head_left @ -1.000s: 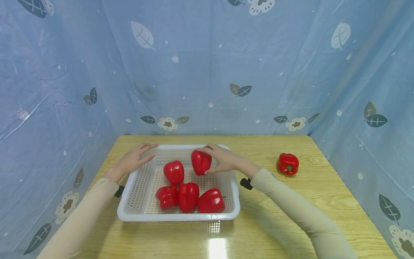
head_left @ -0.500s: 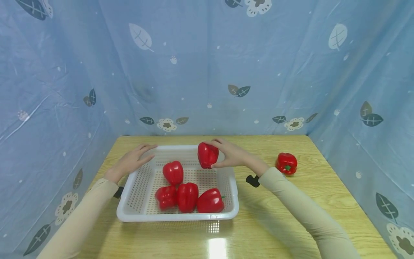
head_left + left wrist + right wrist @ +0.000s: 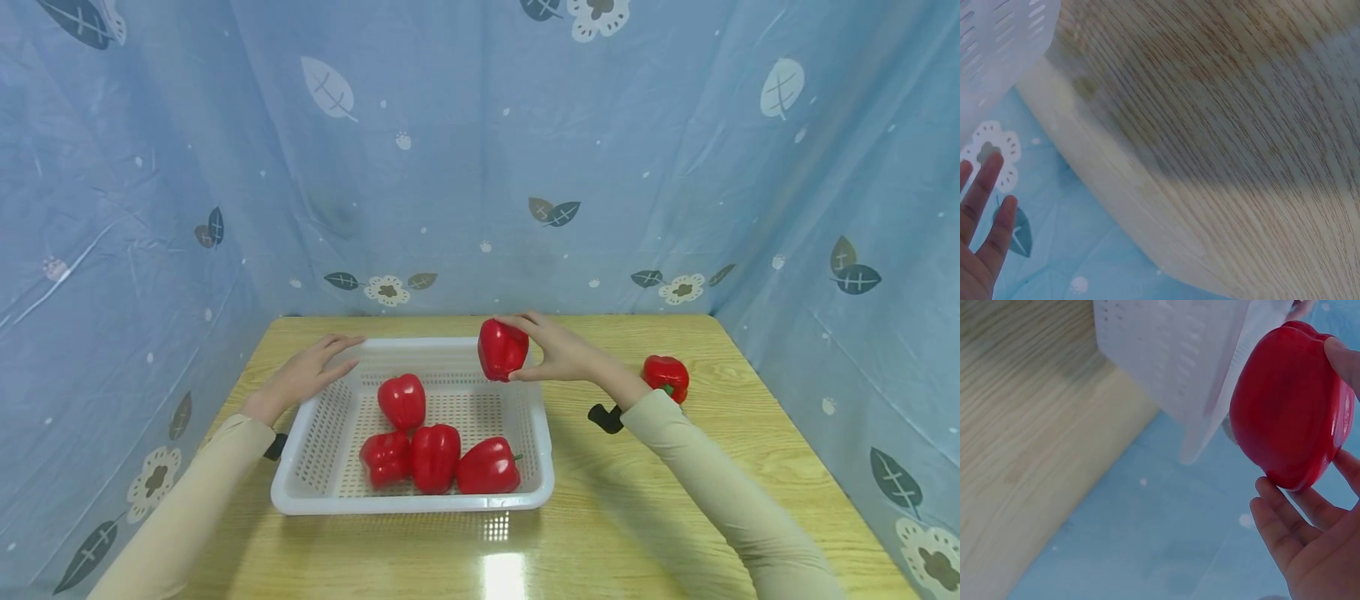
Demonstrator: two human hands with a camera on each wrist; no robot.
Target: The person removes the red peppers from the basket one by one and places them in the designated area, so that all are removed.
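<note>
A red bell pepper point(image 3: 502, 350) hangs above the far right corner of the white plastic basket point(image 3: 412, 504). My right hand point(image 3: 558, 350) grips it between thumb and fingers; the right wrist view shows the glossy pepper point(image 3: 1288, 406) held at its ends, with part of the hand point(image 3: 1329, 550) cut off by the frame. At the basket's left side my left hand point(image 3: 303, 372) has its fingers extended over the far left rim, holding nothing. In the left wrist view several spread fingers point(image 3: 988, 219) show near the basket wall point(image 3: 1004, 56). Inside the basket lie several red peppers point(image 3: 435, 458).
Another red bell pepper point(image 3: 666, 377) lies on the wooden table point(image 3: 615, 517) to the right, partly hidden by my right sleeve. A blue patterned curtain point(image 3: 450, 150) encloses the table at the back and sides.
My right hand has lifted the pepper up from inside the basket and carried it to the right. The left hand and the other peppers stay in place.
</note>
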